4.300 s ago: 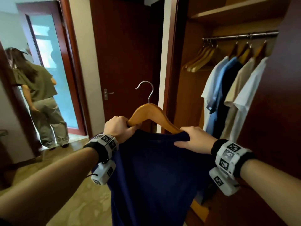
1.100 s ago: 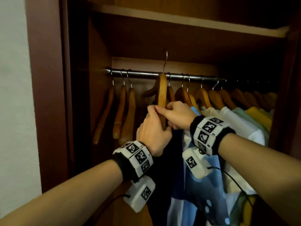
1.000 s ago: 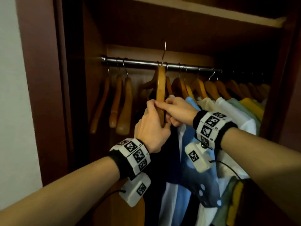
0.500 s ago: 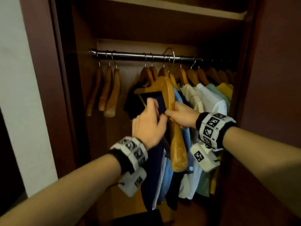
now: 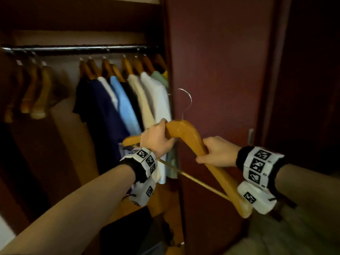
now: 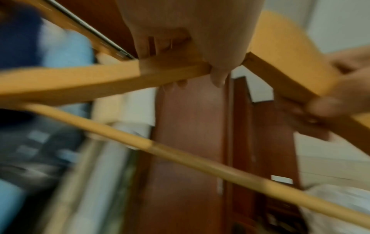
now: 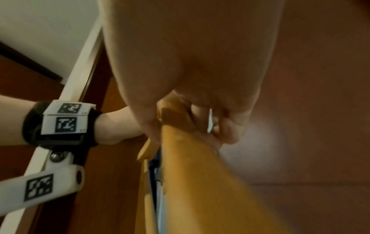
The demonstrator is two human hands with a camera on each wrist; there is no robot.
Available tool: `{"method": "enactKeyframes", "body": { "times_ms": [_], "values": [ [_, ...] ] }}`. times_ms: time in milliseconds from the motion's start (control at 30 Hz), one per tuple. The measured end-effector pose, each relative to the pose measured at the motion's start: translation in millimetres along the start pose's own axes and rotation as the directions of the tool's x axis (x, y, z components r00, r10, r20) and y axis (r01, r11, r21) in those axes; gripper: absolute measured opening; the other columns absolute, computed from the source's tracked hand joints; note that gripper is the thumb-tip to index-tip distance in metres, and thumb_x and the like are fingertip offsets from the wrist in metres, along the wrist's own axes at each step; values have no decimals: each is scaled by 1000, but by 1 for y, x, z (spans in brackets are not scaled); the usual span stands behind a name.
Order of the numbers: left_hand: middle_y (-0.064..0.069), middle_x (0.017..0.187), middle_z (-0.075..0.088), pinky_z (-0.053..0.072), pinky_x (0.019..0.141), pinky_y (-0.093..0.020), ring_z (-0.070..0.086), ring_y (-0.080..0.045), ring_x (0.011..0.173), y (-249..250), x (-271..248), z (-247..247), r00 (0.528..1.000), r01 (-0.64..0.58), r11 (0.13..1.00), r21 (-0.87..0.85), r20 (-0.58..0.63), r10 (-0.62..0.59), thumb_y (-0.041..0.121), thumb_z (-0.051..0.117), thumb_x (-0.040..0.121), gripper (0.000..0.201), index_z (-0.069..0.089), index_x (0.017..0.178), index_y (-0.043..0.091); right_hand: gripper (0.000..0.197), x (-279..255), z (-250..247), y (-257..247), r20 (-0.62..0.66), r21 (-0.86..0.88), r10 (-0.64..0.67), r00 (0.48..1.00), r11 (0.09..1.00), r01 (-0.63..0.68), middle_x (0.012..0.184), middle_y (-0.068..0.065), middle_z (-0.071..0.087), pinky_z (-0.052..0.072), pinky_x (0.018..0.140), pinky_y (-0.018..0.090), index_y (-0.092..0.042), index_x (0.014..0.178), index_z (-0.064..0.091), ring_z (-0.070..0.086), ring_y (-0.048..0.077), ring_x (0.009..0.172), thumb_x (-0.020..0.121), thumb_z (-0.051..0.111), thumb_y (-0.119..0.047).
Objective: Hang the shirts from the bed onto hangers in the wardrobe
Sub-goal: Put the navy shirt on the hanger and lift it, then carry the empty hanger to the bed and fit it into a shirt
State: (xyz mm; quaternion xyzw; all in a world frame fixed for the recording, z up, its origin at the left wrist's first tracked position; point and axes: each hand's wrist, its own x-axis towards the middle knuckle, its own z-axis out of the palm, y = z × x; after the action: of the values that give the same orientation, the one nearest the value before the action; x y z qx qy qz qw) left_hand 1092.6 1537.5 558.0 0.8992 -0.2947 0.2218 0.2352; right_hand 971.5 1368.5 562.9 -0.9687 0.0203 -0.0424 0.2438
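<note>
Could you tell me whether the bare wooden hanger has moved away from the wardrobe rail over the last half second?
Yes. The bare wooden hanger, gripped by both hands, was up near the wardrobe rail; it now sits lower and further right, before the door panel.

Dim warm light, deep shadows, motion blur, wide-angle distortion

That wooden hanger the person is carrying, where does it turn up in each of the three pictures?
Head: the wooden hanger sits right of centre, bare, its hook up, gripped by the left hand and the right hand.
Left wrist: the hanger crosses the frame, its round bar running diagonally below.
Right wrist: one hanger arm fills the lower middle.
Shared landmark: the reddish-brown wardrobe door.
</note>
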Motion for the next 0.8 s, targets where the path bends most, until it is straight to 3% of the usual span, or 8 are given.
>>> {"method": "enactKeyframes", "body": {
  "times_ms": [67,133,200,300,500,633,733,800],
  "values": [
    [-8,103,69,53,81,-45,66,-37,98,44,-9,30,998,-37,999,-38,54,39,56,63,81,51,49,118,24,26,-25,-7,41,-90,45,115,989,993,-112,71,3,70,58,66,34,-8,78,64,68,15,66,81,72,-33],
    [-8,104,71,54,82,-44,66,-37,99,91,-15,58,992,-66,993,-93,102,75,60,64,81,51,54,117,25,17,-51,-11,83,-160,174,260,952,957,-232,64,3,70,59,61,31,-7,76,64,70,15,58,80,70,-22],
    [-1,97,72,54,77,-39,68,-32,93,137,-19,86,978,-105,981,-162,162,131,63,64,79,44,60,105,28,14,-81,-15,123,-239,238,413,879,902,-359,66,4,69,56,58,29,-12,74,61,68,18,60,79,70,-22],
    [4,93,71,50,72,-32,68,-28,90,207,-30,131,929,-140,952,-272,296,221,52,66,78,31,61,99,29,20,-132,-21,182,-312,255,589,746,808,-532,83,3,67,55,65,30,-18,78,63,66,24,78,76,71,-37],
    [0,92,70,54,72,-35,67,-28,84,357,-70,246,736,-277,887,-369,511,443,38,61,75,23,57,95,28,20,-252,-18,302,-300,373,842,449,537,-757,78,0,61,52,56,29,-17,78,59,61,18,66,80,65,-36],
    [6,75,63,56,69,-33,65,-22,74,460,-105,317,612,-317,815,-486,551,567,31,64,79,13,53,84,27,23,-330,-18,383,-310,434,920,239,361,-825,77,2,64,46,54,27,-15,77,60,61,19,63,80,65,-37],
    [5,73,63,57,67,-32,66,-22,71,534,-127,368,535,-321,757,-569,550,641,29,69,78,15,54,81,24,27,-379,-27,439,-317,454,943,105,248,-856,74,3,60,46,56,28,-17,70,55,57,20,62,81,65,-39],
    [1,74,65,59,68,-37,67,-25,71,583,-139,400,466,-317,717,-621,556,688,30,71,74,19,54,78,22,28,-410,-35,472,-296,500,955,7,161,-851,70,3,56,38,48,22,-16,66,50,52,15,57,81,67,-32]
  ]
}}
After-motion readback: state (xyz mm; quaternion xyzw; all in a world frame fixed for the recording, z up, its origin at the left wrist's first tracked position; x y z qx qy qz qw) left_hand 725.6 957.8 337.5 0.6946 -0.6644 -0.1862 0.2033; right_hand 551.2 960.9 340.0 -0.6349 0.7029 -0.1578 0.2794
